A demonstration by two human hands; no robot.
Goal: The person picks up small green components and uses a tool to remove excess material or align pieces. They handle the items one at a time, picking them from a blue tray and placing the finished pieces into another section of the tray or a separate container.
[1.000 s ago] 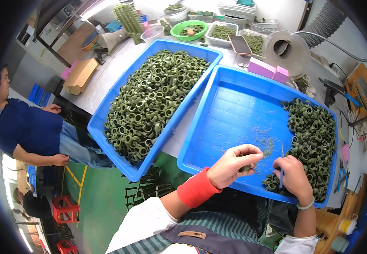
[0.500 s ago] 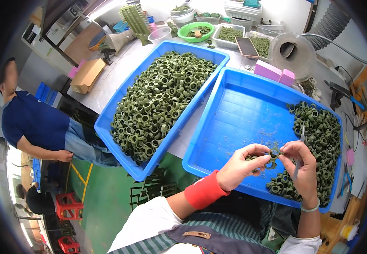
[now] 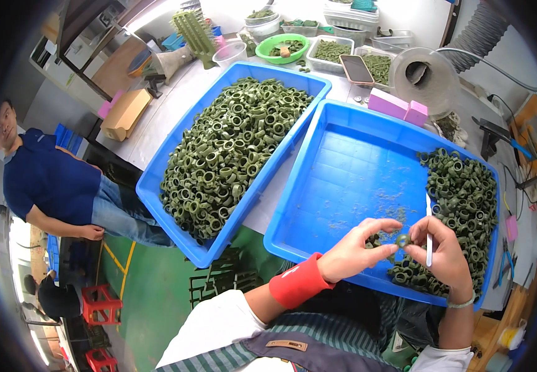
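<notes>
Table (image 3: 175, 99) beyond, my left fingers (image 3: 377, 225) and right fingers (image 3: 445, 235) pinch 1 green ring (image 3: 403, 240) — slim tool (image 3: 429, 248) also in my right; best keep its ends off skin.

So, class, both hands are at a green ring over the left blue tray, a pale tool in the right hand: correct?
The side is wrong: the head view shows the left hand and right hand at the green ring over the right blue tray, the pale tool in the right hand.
</notes>
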